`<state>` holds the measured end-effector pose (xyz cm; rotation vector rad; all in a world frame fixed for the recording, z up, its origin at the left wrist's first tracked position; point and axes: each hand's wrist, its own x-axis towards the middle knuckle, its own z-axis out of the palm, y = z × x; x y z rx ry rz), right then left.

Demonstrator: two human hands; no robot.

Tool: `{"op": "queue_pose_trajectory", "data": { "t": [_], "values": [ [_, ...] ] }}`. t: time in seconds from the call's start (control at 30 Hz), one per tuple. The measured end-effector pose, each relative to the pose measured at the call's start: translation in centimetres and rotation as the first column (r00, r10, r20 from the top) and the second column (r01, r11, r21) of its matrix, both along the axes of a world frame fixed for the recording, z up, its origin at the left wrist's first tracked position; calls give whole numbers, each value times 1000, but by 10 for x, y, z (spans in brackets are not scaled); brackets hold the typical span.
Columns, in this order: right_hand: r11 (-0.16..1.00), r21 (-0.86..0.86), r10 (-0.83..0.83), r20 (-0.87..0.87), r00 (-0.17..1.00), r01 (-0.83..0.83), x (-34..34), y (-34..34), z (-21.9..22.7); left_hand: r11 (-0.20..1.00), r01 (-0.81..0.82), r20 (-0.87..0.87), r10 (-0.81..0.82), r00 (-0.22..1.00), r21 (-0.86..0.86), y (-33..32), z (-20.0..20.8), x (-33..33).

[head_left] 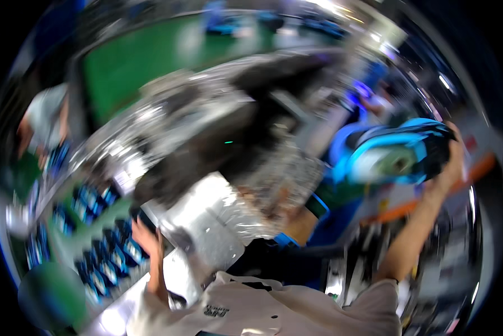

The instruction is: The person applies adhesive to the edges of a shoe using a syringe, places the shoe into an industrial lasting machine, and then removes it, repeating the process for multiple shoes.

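Note:
My right hand (pixel 456 159) is raised at the far right with the arm stretched out. Its fingers are wrapped round the end of a blue-and-black shoe (pixel 400 151), smeared by motion, with a pale patch on its near side. At the left, my left hand (pixel 145 238) is held up with its fingers stretched and nothing visible in it. It is nearest to several similar black-and-blue shoes (pixel 111 255) standing in rows on a green surface. A small dark part (pixel 135 211) shows beside its fingertips; I cannot tell what it is.
A shiny, foil-like covered surface (pixel 206 210) and dark machinery (pixel 229 140) fill the middle. An open cardboard box (pixel 299 224) stands in front of me. At the far left is another person (pixel 47 120). An orange bar (pixel 397 207) runs below my right hand.

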<state>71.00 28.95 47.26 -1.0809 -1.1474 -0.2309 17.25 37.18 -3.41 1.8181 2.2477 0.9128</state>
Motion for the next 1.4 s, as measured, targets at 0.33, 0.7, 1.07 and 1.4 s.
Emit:
{"op": "queue_pose_trajectory", "data": {
  "t": [0.33,0.7,1.07,1.4],
  "values": [
    [937,-329,-208,-248,946,119,22,-299,-167,-180,849,710,647,-278,497,-224,244,361],
    [816,-291,-563,-598,570,500,-55,-589,-295,-578,757,922,-19,-387,306,-481,207,509],
    [223,-223,-636,-771,-31,949,-68,-754,-363,-611,789,680,-603,-416,-59,-684,97,779],
    [-189,-538,-837,-350,-422,822,-5,-799,-271,-416,893,522,-807,-275,-173,-732,96,859]
  ]
}}
